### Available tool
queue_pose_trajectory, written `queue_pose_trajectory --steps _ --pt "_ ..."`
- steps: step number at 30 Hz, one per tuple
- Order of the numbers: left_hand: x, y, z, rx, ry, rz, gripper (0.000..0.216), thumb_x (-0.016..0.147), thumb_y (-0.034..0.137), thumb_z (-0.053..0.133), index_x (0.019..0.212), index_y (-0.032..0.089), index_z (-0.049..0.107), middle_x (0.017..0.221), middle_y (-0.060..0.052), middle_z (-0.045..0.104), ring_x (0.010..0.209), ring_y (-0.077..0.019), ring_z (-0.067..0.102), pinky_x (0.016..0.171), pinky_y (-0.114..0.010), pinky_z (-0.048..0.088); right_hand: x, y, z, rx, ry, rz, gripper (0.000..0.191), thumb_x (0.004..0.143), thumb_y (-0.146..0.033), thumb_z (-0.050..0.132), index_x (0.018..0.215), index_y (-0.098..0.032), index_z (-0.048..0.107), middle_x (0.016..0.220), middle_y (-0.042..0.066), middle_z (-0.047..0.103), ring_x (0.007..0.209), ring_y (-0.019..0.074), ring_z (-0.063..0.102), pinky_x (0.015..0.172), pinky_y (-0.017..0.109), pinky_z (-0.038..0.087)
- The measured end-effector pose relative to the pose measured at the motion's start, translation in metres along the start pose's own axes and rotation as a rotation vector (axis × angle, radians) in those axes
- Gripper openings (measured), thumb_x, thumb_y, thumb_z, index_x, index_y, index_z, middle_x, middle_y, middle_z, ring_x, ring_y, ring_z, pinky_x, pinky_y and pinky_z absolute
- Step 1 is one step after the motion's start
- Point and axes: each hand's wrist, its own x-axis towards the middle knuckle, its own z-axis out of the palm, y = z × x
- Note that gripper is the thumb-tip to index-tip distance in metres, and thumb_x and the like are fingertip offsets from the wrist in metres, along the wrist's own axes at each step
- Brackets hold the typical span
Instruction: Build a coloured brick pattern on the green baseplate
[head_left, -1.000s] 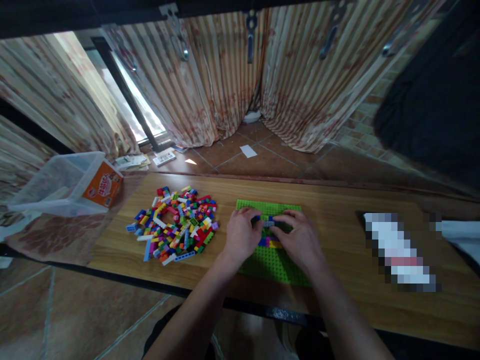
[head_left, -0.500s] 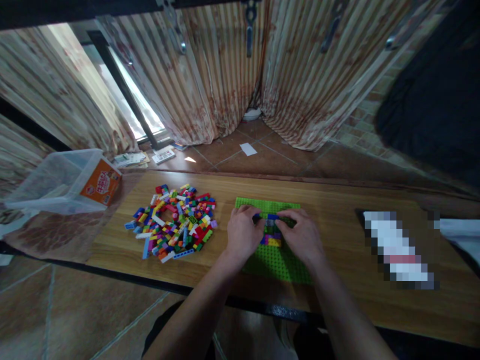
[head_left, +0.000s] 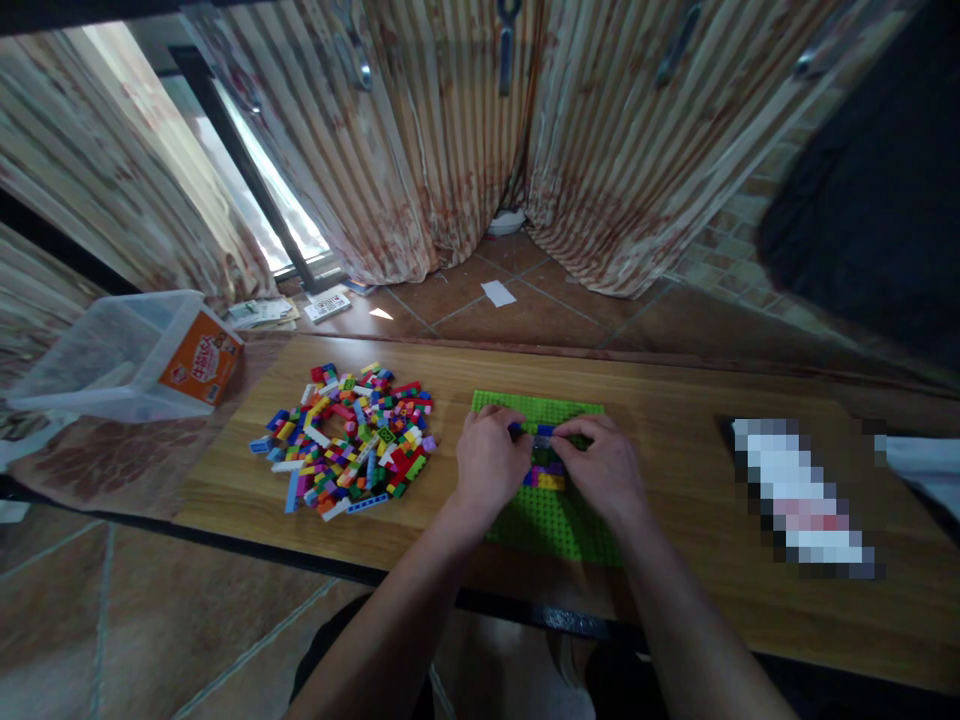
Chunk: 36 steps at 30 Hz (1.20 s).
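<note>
I had the left hand [head_left: 491,458] and right hand [head_left: 602,468] bent in over the green baseplate [head_left: 559,530], which lay flat on the table [head_left: 682,470]. Both sets of fingers were curled around a blue brick [head_left: 547,430] near the plate's far half; from my view I couldn't tell whether either was clamped on it. Nearer me, a yellow brick [head_left: 551,482] sat on the plate. Left of it spread the loose brick pile [head_left: 367,440], well apart from the hands.

View: tipped slightly lower | left fingers [head_left: 523,453]: apparently shifted right over green baseplate [head_left: 555,530]
</note>
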Motion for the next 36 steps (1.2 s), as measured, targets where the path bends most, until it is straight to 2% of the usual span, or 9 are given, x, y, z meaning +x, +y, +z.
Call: queue_pose_trajectory --steps 11,21,36 --pt "-0.0002 0.0010 -0.0004 0.018 -0.002 0.002 0.019 0.079 0.023 0.066 0.097 0.023 0.072 0.103 -0.003 0.070 0.098 -0.0218 0.059 0.087 -0.032 0.047 0.0018 -0.0011 0.0024 0.003 0.002 0.016 0.012 0.070 -0.028 0.059 0.068 -0.021 0.069 0.087 0.006 0.064 0.089 0.0230 0.059 0.089 0.040 0.044" --pt "0.0011 0.0016 -0.0003 0.023 -0.001 0.012 0.017 0.079 0.022 0.065 0.095 0.022 0.072 0.100 -0.004 0.070 0.096 -0.0223 0.060 0.084 -0.032 0.048 0.0016 -0.0038 0.0054 0.026 0.028 0.049 0.010 0.069 -0.023 0.059 0.065 -0.022 0.069 0.087 0.007 0.066 0.089 0.0231 0.059 0.088 0.039 0.045" --pt "0.0000 0.0014 -0.0003 0.006 -0.026 -0.016 0.018 0.080 0.022 0.064 0.097 0.021 0.070 0.104 -0.005 0.068 0.098 -0.0216 0.060 0.086 -0.032 0.049 0.0022 -0.0003 0.0088 0.060 0.049 0.041 0.011 0.068 -0.025 0.058 0.063 -0.022 0.067 0.085 0.006 0.069 0.087 0.0222 0.062 0.086 0.038 0.046"
